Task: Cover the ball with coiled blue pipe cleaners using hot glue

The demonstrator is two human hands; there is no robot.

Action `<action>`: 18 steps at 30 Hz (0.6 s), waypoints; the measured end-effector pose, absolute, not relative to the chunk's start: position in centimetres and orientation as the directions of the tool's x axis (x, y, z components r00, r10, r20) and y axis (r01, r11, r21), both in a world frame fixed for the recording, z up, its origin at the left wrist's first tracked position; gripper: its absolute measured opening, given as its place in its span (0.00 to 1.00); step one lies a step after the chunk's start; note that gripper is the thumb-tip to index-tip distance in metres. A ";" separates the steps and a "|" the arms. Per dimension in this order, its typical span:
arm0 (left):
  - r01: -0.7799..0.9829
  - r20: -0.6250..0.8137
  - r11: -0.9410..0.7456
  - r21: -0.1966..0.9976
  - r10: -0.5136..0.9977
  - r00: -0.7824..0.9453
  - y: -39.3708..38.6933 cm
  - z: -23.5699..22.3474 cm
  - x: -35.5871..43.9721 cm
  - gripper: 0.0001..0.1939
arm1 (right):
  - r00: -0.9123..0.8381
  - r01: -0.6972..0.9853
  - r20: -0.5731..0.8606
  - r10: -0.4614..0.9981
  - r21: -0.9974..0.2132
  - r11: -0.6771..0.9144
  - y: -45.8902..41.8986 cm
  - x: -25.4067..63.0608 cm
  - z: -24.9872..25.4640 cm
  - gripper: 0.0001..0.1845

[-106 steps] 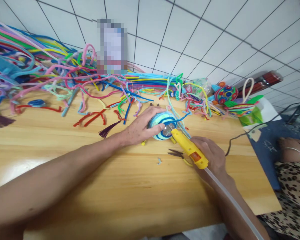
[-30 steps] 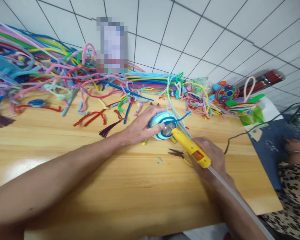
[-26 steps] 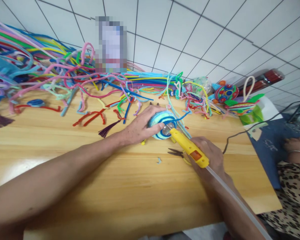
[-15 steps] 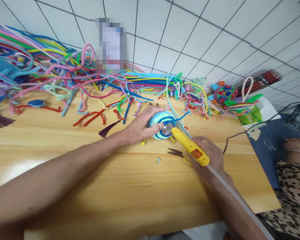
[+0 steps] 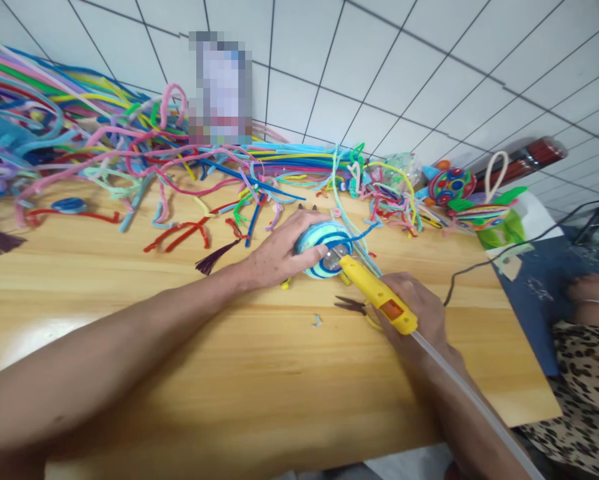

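My left hand (image 5: 284, 253) is wrapped round a ball (image 5: 312, 235) banded with light blue, mint and dark blue pipe cleaner, its thumb pressing near an uncovered clear patch. A dark blue pipe cleaner end (image 5: 366, 231) sticks out from the ball to the right. In my right hand (image 5: 414, 313) is a yellow hot glue gun (image 5: 379, 293), its nozzle at the clear patch; whether it touches cannot be made out. A long translucent glue stick (image 5: 459, 380) trails from the gun's back. Scissors (image 5: 352, 305) with dark blades lie beneath the gun, partly hidden by my right hand.
Many coloured pipe cleaners (image 5: 129, 143) are heaped along the tiled wall. A dark tassel (image 5: 216, 258) lies left of the ball. A decorated ball (image 5: 452, 185) stands at the back right. A black cable (image 5: 504, 250) crosses the table's right side, near another person's arm (image 5: 594, 300).
Almost nothing differs. The glue gun has shifted very slightly left at the ball, while my left hand keeps its hold.
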State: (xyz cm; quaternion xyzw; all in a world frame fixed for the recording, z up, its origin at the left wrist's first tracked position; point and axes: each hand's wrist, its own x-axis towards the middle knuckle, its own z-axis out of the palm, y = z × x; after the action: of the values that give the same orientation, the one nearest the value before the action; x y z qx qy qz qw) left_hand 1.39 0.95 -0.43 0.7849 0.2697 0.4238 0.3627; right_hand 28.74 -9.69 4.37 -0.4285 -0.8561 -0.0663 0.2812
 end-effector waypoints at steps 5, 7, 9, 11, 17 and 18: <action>0.121 0.480 -0.604 0.788 0.725 0.494 0.9 -0.4 1.4 0.25 | -0.485 0.780 0.534 0.692 -0.094 0.619 -9.7 29.0 4.5 0.12; 0.111 0.491 -0.610 0.785 0.721 0.488 0.8 -0.5 1.4 0.25 | -0.494 0.776 0.533 0.687 -0.086 0.625 -9.6 29.1 4.7 0.12; 0.110 0.496 -0.611 0.784 0.722 0.483 0.8 -0.6 1.4 0.26 | -0.497 0.777 0.526 0.690 -0.084 0.624 -9.6 29.2 4.8 0.11; 0.116 0.489 -0.607 0.786 0.726 0.483 0.8 -0.6 1.4 0.26 | -0.479 0.791 0.512 0.713 -0.101 0.604 -9.7 29.2 4.8 0.09; 0.134 0.461 -0.594 0.793 0.730 0.504 0.6 -0.2 1.3 0.26 | -0.373 0.810 0.502 0.780 -0.235 0.538 -10.2 29.0 4.3 0.07; 0.128 0.464 -0.595 0.793 0.728 0.505 0.6 -0.2 1.3 0.26 | -0.346 0.809 0.497 0.796 -0.272 0.521 -10.3 29.0 4.3 0.06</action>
State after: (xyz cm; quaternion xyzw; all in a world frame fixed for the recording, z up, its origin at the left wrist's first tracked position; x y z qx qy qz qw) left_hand 1.26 0.62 -0.19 0.7896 0.2710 0.4171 0.3593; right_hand 28.98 -10.31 4.26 -0.4892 -0.8202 -0.0110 0.2962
